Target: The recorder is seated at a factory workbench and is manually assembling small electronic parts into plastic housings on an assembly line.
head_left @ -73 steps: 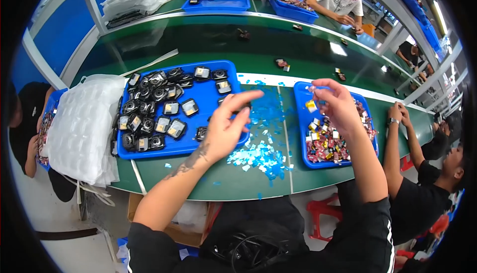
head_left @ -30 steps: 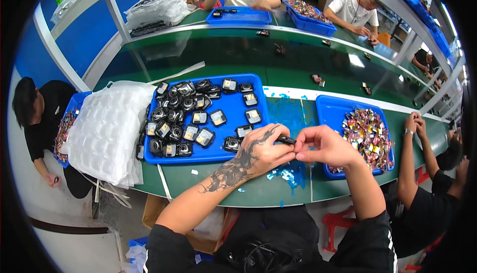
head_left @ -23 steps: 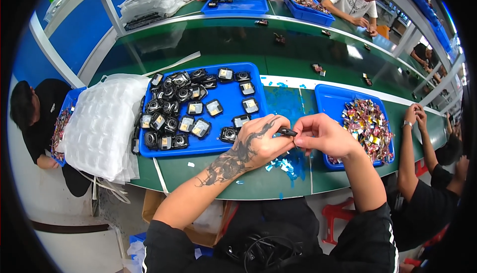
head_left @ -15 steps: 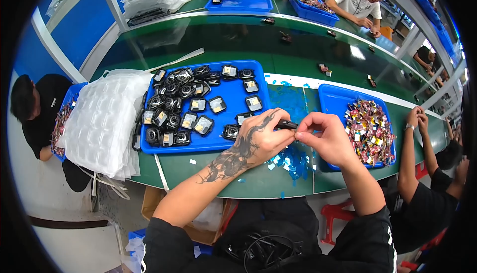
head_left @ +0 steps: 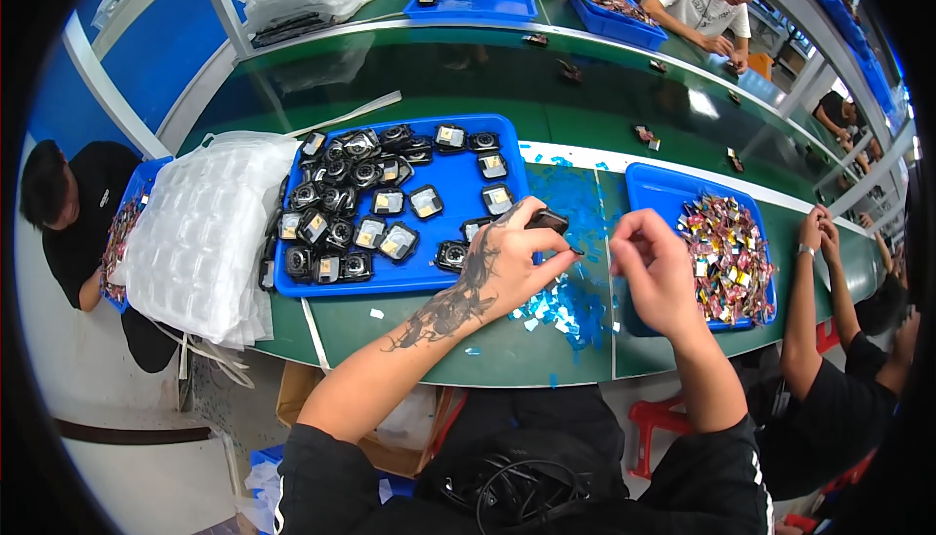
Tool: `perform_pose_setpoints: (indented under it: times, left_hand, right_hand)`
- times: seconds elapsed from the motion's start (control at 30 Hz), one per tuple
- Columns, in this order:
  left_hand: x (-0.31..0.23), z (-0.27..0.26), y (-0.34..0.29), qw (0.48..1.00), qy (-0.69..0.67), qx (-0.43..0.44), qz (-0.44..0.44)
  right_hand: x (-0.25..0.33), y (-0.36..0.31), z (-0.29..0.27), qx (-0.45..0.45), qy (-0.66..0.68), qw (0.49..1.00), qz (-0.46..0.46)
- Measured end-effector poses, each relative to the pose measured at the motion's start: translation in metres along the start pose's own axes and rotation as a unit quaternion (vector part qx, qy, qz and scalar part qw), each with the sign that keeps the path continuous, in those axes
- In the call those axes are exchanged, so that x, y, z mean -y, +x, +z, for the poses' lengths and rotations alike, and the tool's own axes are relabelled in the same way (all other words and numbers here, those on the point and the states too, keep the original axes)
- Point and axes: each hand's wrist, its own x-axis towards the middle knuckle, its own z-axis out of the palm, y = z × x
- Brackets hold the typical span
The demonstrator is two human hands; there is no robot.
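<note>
Black housing sits in the left hand, gripped by thumb and fingers with one end sticking out beyond them; that hold probably leaves its edge free on the right hand's side. The right hand is apart from it, fingers curled toward the thumb; whether they pinch anything small, I cannot tell. Left of and beyond the left hand, a blue tray carries square black housings, heaped at its left and spread singly nearer the hand, presumably for easier picking. Right of the right hand, a second tray keeps small multicoloured parts together. Blue-white flakes litter the green worktop between the hands.
</note>
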Motion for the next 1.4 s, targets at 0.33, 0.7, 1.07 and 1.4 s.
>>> perform_pose_setpoints:
  times: [0.33, 0.7, 1.07, 1.4]
  left_hand:
    - [0.003, -0.002, 0.000, 0.980, 0.097, -0.006, 0.172]
    - [0.006, 0.000, 0.001, 0.976, 0.089, 0.020, 0.200]
    - [-0.001, 0.001, 0.004, 0.997, -0.036, -0.027, -0.063]
    - [-0.004, 0.001, -0.001, 0.991, -0.099, -0.039, -0.081]
  right_hand:
    - [0.004, 0.017, 0.000, 0.174, 0.076, 0.981, 0.040]
    - [0.005, 0.015, -0.001, 0.211, -0.030, 0.977, 0.017]
    - [-0.030, 0.011, -0.006, -0.002, -0.375, 0.915, -0.151]
    - [0.011, 0.016, 0.021, 0.002, -0.028, 0.992, -0.123]
